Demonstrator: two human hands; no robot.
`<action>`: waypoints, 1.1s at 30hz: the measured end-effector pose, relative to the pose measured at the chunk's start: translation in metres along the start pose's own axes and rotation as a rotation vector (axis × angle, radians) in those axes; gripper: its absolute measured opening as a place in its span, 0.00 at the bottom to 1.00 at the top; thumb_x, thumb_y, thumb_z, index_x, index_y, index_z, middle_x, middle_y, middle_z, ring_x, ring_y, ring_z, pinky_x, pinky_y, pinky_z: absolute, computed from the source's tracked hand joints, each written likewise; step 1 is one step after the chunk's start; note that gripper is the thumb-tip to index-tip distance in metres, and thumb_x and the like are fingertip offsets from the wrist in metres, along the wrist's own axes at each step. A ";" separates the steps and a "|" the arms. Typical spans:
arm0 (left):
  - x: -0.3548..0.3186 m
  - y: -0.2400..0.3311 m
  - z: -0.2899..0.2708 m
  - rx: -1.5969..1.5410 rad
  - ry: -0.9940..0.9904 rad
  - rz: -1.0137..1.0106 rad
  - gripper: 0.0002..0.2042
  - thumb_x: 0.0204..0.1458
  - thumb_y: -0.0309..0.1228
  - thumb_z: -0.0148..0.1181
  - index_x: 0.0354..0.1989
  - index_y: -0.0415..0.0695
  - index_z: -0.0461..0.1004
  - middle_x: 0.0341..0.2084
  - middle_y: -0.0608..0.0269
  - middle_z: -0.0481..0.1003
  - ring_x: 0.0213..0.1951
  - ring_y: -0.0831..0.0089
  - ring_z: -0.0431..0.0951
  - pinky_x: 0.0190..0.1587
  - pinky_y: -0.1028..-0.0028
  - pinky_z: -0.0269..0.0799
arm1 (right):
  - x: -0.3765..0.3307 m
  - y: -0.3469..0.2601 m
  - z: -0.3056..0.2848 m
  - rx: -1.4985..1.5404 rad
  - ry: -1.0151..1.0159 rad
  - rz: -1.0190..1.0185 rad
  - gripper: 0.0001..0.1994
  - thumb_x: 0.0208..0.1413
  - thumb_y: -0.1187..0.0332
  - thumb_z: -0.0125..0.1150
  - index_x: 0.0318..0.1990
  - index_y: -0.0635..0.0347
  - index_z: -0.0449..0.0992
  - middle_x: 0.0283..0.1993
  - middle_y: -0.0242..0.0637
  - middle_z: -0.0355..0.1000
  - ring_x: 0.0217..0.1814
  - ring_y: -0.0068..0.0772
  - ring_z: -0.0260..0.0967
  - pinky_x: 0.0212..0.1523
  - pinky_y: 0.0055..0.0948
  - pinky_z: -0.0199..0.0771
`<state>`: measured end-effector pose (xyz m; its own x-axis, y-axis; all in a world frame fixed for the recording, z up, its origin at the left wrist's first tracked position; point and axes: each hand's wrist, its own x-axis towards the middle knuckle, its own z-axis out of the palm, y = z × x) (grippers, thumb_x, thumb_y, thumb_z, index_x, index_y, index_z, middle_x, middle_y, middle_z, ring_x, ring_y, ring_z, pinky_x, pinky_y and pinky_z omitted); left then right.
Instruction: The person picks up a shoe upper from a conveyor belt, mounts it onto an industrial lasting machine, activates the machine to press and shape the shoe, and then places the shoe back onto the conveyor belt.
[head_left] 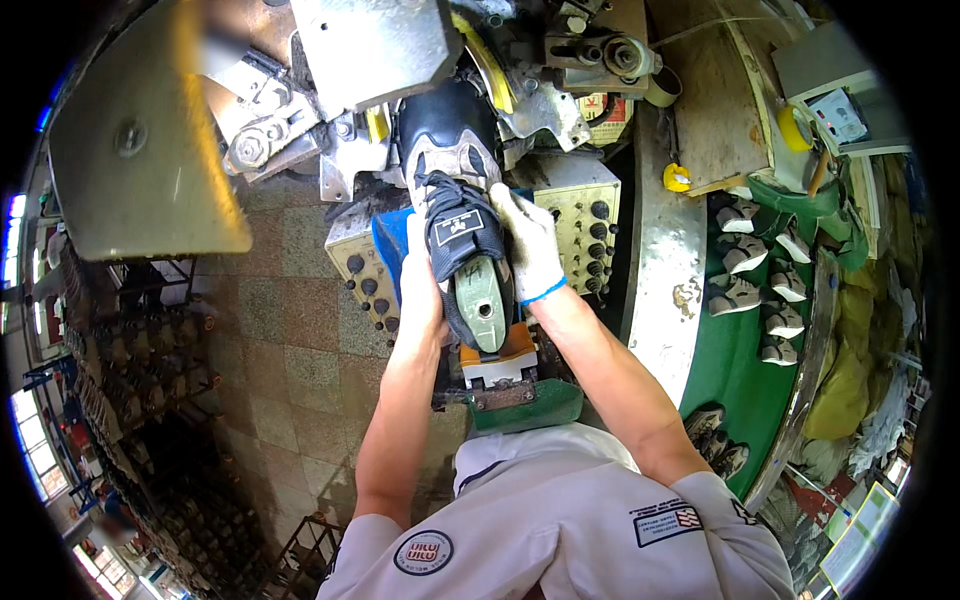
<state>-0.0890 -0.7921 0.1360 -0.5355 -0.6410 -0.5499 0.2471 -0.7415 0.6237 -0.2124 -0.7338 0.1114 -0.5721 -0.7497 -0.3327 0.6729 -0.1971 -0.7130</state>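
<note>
Hands clamp the dark shoe (455, 215) on its last — I see left hand (420, 285) bare, right hand (530, 245) gloved, both grasping its sides.

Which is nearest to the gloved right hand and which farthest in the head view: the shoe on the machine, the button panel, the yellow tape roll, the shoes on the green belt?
From the right hand:
1. Shoe on the machine, held, just left of it.
2. Button panel, just right of the hand.
3. Yellow tape roll, farther right on the metal ledge.
4. Shoes on the green belt, far right.

Shoe (455, 190) in machine (370, 60), between hands; shoe uppers (760, 275) right.
</note>
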 end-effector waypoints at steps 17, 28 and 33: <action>0.054 -0.029 -0.047 0.328 -0.014 0.314 0.24 0.72 0.46 0.38 0.42 0.40 0.79 0.31 0.70 0.79 0.33 0.81 0.76 0.40 0.78 0.73 | 0.011 0.028 -0.005 -0.038 0.046 -0.054 0.16 0.68 0.60 0.56 0.45 0.66 0.81 0.41 0.35 0.79 0.39 0.22 0.75 0.42 0.24 0.75; 0.043 -0.018 -0.032 0.448 0.031 0.347 0.27 0.72 0.49 0.39 0.36 0.40 0.80 0.26 0.72 0.77 0.28 0.83 0.71 0.34 0.77 0.69 | 0.008 0.017 0.006 -0.144 0.095 -0.137 0.21 0.69 0.57 0.54 0.45 0.71 0.81 0.39 0.36 0.80 0.36 0.21 0.75 0.38 0.24 0.76; 0.044 -0.021 -0.053 0.430 -0.029 0.391 0.25 0.72 0.46 0.38 0.43 0.40 0.79 0.34 0.70 0.77 0.33 0.84 0.72 0.36 0.77 0.69 | 0.004 0.020 0.003 -0.115 0.079 -0.077 0.18 0.67 0.56 0.59 0.44 0.65 0.82 0.40 0.31 0.79 0.37 0.19 0.72 0.40 0.24 0.74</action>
<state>-0.0752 -0.8152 0.0694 -0.4942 -0.8407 -0.2215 0.0838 -0.2997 0.9504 -0.1996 -0.7432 0.0976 -0.6577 -0.6825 -0.3187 0.5701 -0.1745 -0.8028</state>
